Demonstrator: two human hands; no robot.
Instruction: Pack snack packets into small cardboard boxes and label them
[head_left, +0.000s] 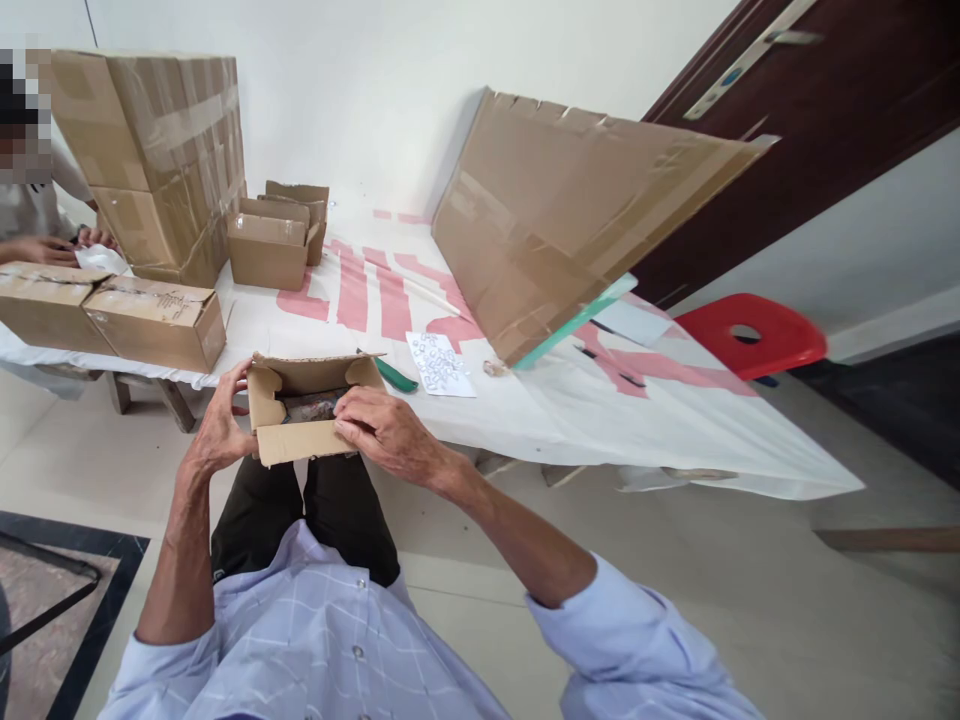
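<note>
A small open cardboard box (300, 442) is held above my lap at the table's front edge, its flaps folded out. My left hand (223, 425) grips the box's left side, with the thumb low and the fingers behind. At the right end, my right hand (390, 432) has its fingers curled over the opening and the front flap. Inside lies something dark and patterned (306, 408), partly hidden by the flap and my fingers. Just beyond the box are a green tool (396, 376), which looks like a knife handle, and a white sheet with small clear pieces on it (441, 366).
Two closed cartons (157, 320) sit on the left, before a tall taped carton stack (161, 150). Small open boxes (270, 245) stand behind. A large cardboard panel (570, 210) leans at the right, near a red stool (757, 335). Another person's hands (56, 250) are at far left.
</note>
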